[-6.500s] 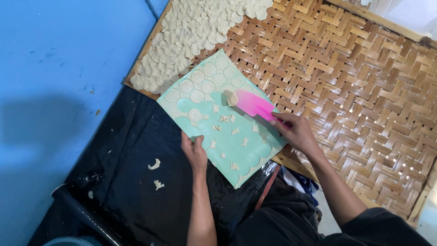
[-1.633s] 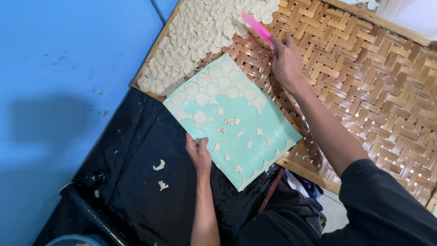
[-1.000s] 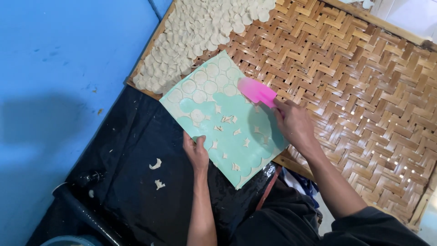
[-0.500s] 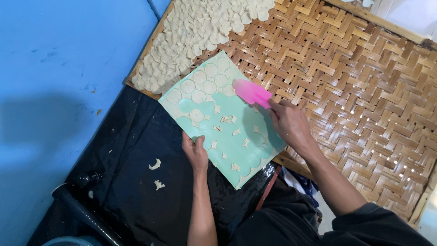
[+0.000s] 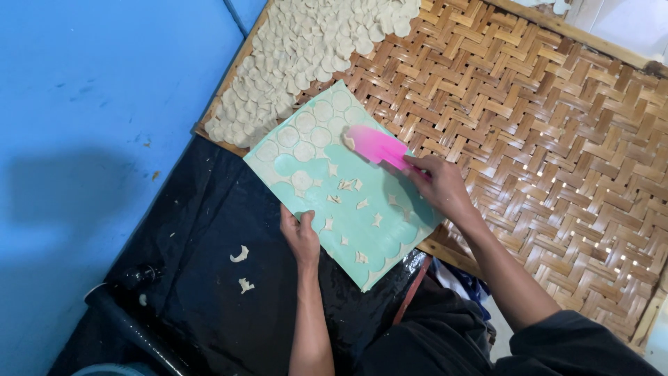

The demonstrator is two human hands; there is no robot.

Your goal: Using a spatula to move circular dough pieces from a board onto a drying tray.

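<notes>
- Head view showed your left hand [image 5: 300, 235] clenched on the near edge of the mat [image 5: 348, 209], thumb on top, steadying it over the black sheet [image 5: 195, 230].
- Your right hand [image 5: 440, 186] gripped the pink scraper [image 5: 378, 146], its blade lying on the mat with one disc at its tip.
- Discs [image 5: 306, 136] remained only at the mat's far corner, just beside the tray [image 5: 557, 139].
- Most of the mat was cleared: empty round marks and small scraps [image 5: 346, 184] were left.
- A pile of discs [image 5: 313, 49] already lay overlapping on the tray's far-left part.
- Judging by that, you were mostly done; few discs were left.
</notes>
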